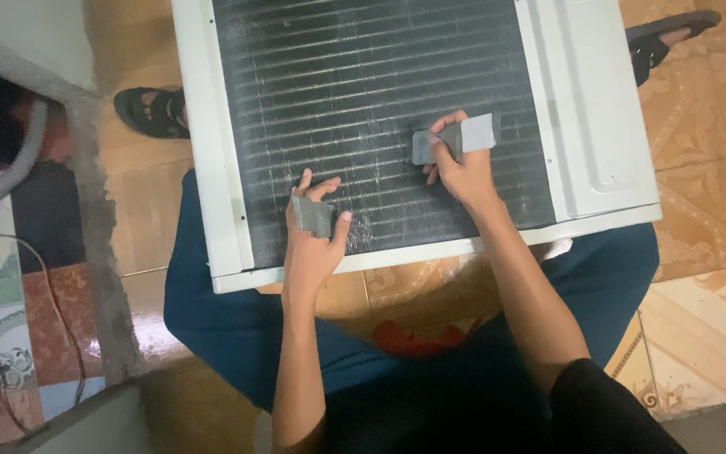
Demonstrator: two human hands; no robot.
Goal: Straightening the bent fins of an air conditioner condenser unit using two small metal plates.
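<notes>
I see the white unit (212,168) lying flat on the tiled floor, dark fin grid (363,92) facing up. My left hand (313,240) grasps a grey pad (313,216) near the grid's lower edge; my right hand (462,168) grasps a grey block (455,137) right of centre.

We have a single view, from the head camera, looking almost straight down over the person's lap. It sits close above the white unit (598,109), whose dark finned grille (363,92) fills the upper centre. The left hand (313,240) and right hand (460,164) fall mid-frame; tiled floor (699,252) borders both sides.
</notes>
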